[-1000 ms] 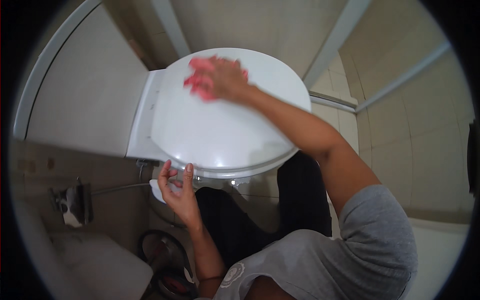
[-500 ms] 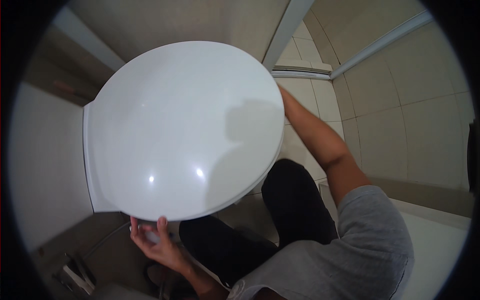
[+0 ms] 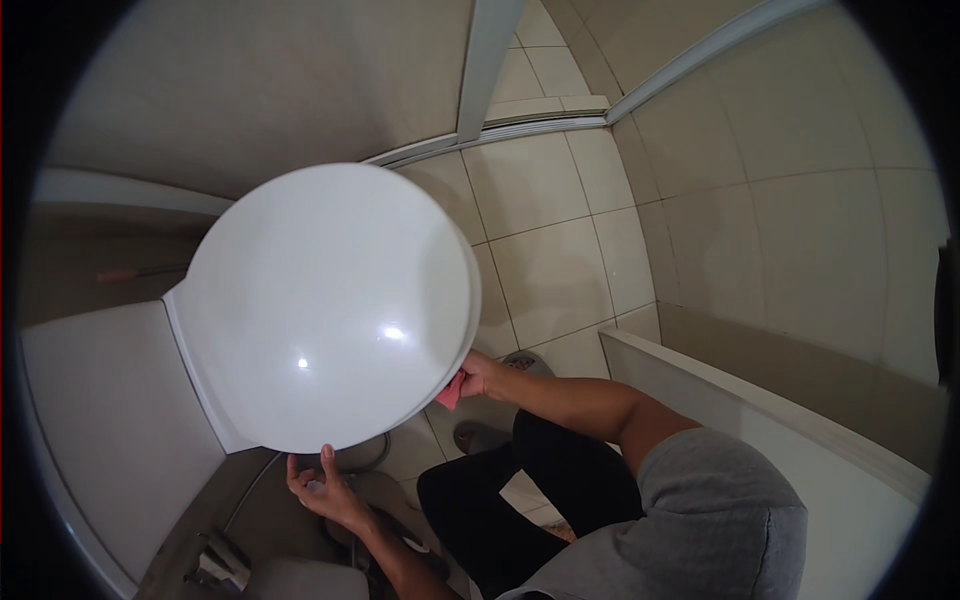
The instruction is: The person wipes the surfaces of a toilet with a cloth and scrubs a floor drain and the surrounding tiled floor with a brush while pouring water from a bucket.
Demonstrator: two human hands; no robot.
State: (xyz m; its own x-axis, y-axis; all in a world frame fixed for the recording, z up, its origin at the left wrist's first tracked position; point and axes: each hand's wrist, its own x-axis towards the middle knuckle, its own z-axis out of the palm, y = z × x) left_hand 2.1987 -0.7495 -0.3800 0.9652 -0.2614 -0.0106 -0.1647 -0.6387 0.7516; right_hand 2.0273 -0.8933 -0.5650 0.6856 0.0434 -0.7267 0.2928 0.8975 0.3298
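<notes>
A rounded white toilet lid (image 3: 320, 310) lies lowered, its hinge side against the white cistern (image 3: 125, 390). My left hand (image 3: 325, 492) is at the near edge of the lid, palm turned up. Its thumb and a fingertip touch the rim, the fingers are bent but apart, and a small pale patch between them is too unclear to name. Under the front right edge, my right hand (image 3: 478, 375) grips a pink cloth (image 3: 452, 391). The lid's edge hides part of the right fingers.
A sliding-door track (image 3: 545, 127) crosses the tiled floor (image 3: 540, 255) at the far side. A low white ledge (image 3: 770, 410) runs along the right. Near the lower left are a metal fitting (image 3: 218, 565) and a thin hose (image 3: 248, 492). Slippered feet (image 3: 525, 362) rest on the floor.
My right hand has come from behind the lid's far right edge to its front right edge, bringing the pink cloth into sight. The view has shifted; my left hand stays at the near rim.
</notes>
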